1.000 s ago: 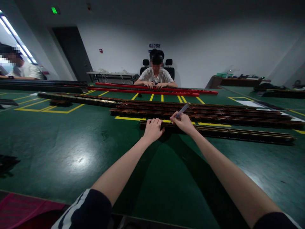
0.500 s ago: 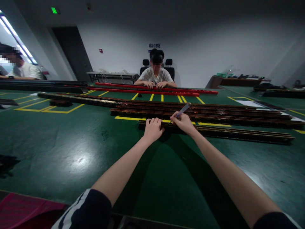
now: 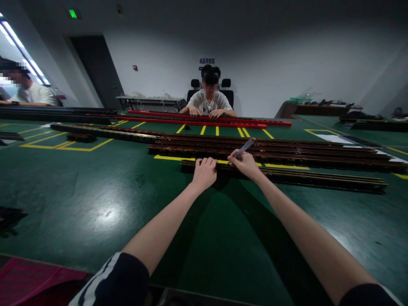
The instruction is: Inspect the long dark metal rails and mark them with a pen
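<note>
A long dark strip with thin gold-coloured edges [image 3: 318,179] lies across the table in front of me. My left hand [image 3: 205,171] is closed over it near its left end, fingers on the far side. Close by on the right, my right hand [image 3: 245,164] pinches a clear pen-like tool [image 3: 245,146], tilted, with its lower end down at the strip. The tip is too small to make out. Just behind lies a bundle of similar dark strips [image 3: 287,148], some with reddish-brown edges.
The green table [image 3: 95,187] carries yellow tape lines. Across it, a person [image 3: 208,100] has both hands at long red strips [image 3: 229,124]. Another person [image 3: 35,93] sits at far left near black strips [image 3: 57,114]. A dark object [image 3: 11,219] lies at the left edge.
The strip under my hands has slid a little to the left. My left hand and the right hand with its tool stay almost in place. The person opposite has shifted one hand.
</note>
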### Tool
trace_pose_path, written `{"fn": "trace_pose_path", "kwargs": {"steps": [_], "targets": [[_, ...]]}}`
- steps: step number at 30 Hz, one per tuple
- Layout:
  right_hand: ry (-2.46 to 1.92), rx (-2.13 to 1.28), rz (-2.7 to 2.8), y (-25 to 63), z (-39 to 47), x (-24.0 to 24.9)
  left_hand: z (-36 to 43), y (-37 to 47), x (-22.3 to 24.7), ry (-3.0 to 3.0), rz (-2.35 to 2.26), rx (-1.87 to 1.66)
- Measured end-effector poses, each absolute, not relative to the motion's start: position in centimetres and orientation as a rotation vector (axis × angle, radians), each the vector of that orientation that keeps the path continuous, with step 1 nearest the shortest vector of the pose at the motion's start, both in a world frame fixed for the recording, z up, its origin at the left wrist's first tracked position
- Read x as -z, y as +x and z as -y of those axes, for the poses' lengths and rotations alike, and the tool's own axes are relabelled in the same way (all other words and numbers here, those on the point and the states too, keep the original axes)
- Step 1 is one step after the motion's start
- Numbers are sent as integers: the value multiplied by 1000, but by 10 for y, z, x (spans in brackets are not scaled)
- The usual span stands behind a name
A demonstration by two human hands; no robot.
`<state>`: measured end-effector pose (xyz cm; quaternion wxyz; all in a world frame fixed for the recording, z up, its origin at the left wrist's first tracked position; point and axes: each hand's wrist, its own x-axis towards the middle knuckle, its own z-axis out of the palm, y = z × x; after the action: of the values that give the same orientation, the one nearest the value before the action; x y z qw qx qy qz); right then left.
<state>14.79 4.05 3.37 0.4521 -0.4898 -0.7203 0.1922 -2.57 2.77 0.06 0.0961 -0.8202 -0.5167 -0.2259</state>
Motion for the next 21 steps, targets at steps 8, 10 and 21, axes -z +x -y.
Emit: {"fn": "trace_pose_path", "kwargs": {"steps": [8, 10, 21], "targets": [[-1222, -481, 1788, 148, -42, -33, -27, -26, -1, -2426, 1527, 676], [-1224, -478, 1788, 148, -41, -33, -26, -26, -2, -2424, 1531, 671], [-1251, -453, 1770, 152, -41, -35, -28, -27, -1, -2453, 1539, 716]]}}
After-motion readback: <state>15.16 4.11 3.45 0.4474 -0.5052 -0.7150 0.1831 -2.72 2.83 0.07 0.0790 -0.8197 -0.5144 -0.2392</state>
